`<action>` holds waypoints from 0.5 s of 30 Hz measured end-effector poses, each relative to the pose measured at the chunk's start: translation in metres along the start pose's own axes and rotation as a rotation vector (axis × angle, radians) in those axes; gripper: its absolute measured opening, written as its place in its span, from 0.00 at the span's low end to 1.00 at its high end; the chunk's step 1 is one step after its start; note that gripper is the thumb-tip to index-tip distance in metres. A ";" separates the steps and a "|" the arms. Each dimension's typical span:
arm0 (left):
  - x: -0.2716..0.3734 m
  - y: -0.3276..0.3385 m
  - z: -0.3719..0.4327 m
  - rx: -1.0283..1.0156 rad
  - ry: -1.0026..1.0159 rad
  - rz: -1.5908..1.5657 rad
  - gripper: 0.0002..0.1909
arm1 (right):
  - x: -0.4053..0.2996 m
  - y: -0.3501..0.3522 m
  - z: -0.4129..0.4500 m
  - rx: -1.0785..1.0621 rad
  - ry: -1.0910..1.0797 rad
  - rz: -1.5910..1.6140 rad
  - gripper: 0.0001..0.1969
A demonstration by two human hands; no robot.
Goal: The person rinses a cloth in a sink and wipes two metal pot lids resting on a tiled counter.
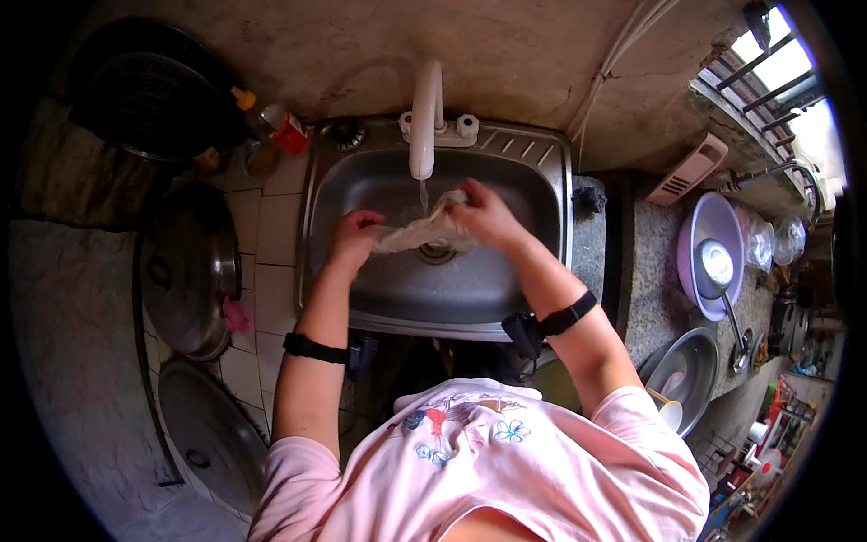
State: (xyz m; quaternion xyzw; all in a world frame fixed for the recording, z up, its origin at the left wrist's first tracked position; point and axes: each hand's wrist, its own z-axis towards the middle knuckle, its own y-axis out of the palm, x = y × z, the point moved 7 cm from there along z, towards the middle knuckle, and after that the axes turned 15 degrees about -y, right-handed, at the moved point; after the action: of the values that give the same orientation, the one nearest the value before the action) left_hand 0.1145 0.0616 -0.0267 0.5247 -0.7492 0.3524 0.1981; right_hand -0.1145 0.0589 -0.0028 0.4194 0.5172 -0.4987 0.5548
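A pale, wet-looking cloth (413, 234) is stretched between my two hands over the stainless steel sink (433, 291). My left hand (355, 237) grips its left end, and my right hand (479, 211) pinches the bunched right end, held a little farther from my body. Just beyond the cloth, a thin stream of water (424, 193) runs from the white faucet (423, 129). The cloth partly covers the drain (437, 253) in the sink's bottom.
Large lidded metal pots (186, 271) stand on the tiled counter at left, with bottles (291, 133) near the wall. At right, a purple basin (687, 251) with a metal ladle (733, 318) rests on a concrete ledge, beside a metal basin (701, 359).
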 end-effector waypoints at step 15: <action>-0.126 0.103 0.095 -0.466 -0.164 -1.086 0.23 | -0.044 0.112 -0.042 0.002 -0.129 -0.164 0.14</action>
State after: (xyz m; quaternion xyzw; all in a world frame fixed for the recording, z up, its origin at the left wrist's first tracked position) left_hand 0.0730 0.0944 -0.2076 0.8010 -0.4440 -0.0146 0.4012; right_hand -0.0090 0.1219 0.0305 0.3434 0.5123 -0.5690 0.5440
